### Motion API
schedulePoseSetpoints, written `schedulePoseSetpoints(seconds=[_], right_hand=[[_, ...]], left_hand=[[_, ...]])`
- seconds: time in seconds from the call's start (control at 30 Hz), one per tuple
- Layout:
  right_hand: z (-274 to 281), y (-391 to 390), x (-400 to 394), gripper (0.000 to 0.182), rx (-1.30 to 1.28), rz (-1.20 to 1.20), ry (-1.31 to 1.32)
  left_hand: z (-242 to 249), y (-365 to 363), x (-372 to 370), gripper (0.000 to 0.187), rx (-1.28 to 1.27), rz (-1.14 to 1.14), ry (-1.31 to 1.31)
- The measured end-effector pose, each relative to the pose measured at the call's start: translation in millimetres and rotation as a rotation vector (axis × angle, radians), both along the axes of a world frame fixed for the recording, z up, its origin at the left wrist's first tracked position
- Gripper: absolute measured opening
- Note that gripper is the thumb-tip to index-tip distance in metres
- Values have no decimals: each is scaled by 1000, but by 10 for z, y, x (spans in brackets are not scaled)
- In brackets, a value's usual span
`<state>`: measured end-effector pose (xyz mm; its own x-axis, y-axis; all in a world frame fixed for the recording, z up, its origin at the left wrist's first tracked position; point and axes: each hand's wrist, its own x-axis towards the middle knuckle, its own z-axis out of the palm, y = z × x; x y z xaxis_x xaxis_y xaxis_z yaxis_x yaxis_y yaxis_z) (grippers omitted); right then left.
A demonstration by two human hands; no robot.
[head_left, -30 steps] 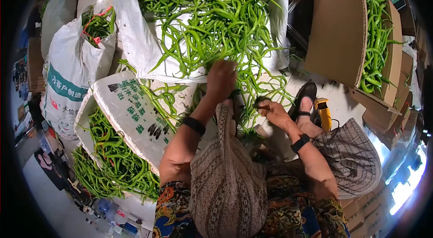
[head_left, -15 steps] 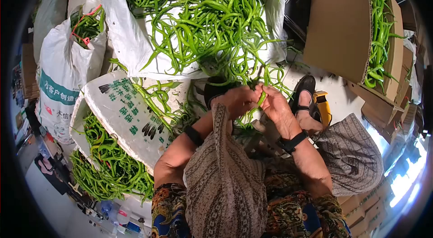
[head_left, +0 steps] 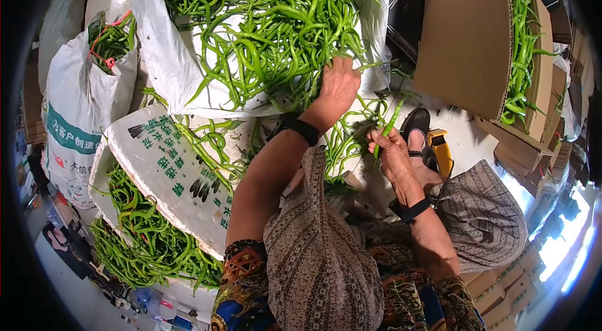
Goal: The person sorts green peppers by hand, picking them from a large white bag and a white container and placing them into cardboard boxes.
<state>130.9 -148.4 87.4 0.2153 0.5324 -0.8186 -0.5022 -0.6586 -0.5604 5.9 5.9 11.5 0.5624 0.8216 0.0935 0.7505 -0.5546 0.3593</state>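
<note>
My left hand point(head_left: 340, 88) reaches forward to the near right edge of a heap of long green chili peppers point(head_left: 282, 17), its fingers bent down and closed among them. The fingertips are partly hidden, and a pepper pokes out to their right. The heap lies in an opened white woven sack point(head_left: 166, 49). Closer to my body, my right hand point(head_left: 395, 158) pinches one green chili pepper point(head_left: 393, 118) that points up and away. Between the hands, loose green peppers point(head_left: 342, 143) lie low down near my feet.
A foam lid point(head_left: 169, 155) with green print lies left, beside a foam box of peppers point(head_left: 150, 231). Behind it stands a white sack point(head_left: 72, 118) with peppers inside. At right is a cardboard box point(head_left: 467, 36) holding peppers. A yellow object point(head_left: 441, 149) is by my shoe point(head_left: 417, 123).
My left hand has left my right hand and moved forward to the pepper heap. My right hand has shifted slightly right and down, now holding a pepper upward.
</note>
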Motion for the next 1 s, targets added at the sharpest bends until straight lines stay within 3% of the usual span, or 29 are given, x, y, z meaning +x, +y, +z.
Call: schedulePoseSetpoints(seconds=[0.17,0.27,0.37,0.47,0.5,0.53,0.57,0.67,0.77,0.83,1.0], right_hand=[[-100,38,101,14,-2,-109,75],[-44,166,99,18,-45,-168,80],[-185,97,230,17,-106,-148,65],[-136,108,241,17,-42,-17,-115],[-91,102,235,19,-41,-4,-88],[-29,104,229,21,-41,11,-59],[52,130,228,24,-37,25,-33],[323,202,244,35,-47,52,166],[279,113,357,37,-29,238,229],[179,65,372,35,-98,278,80],[217,119,348,31,-109,265,-254]], left_hand=[[105,-268,-27,11,-219,103,-312],[313,-588,-57,14,-661,-47,-433],[444,-792,-58,16,-780,-115,-508],[241,-557,-181,7,-322,-226,-431],[238,-464,-174,3,-179,4,-386],[171,-296,-178,8,15,-20,-222],[151,-160,-176,15,51,-16,-154],[-40,-29,-125,19,68,-33,170],[23,-3,-191,14,34,-83,-6],[53,-1,-285,9,-34,-78,-242],[296,-117,-526,14,-295,-52,-514]])
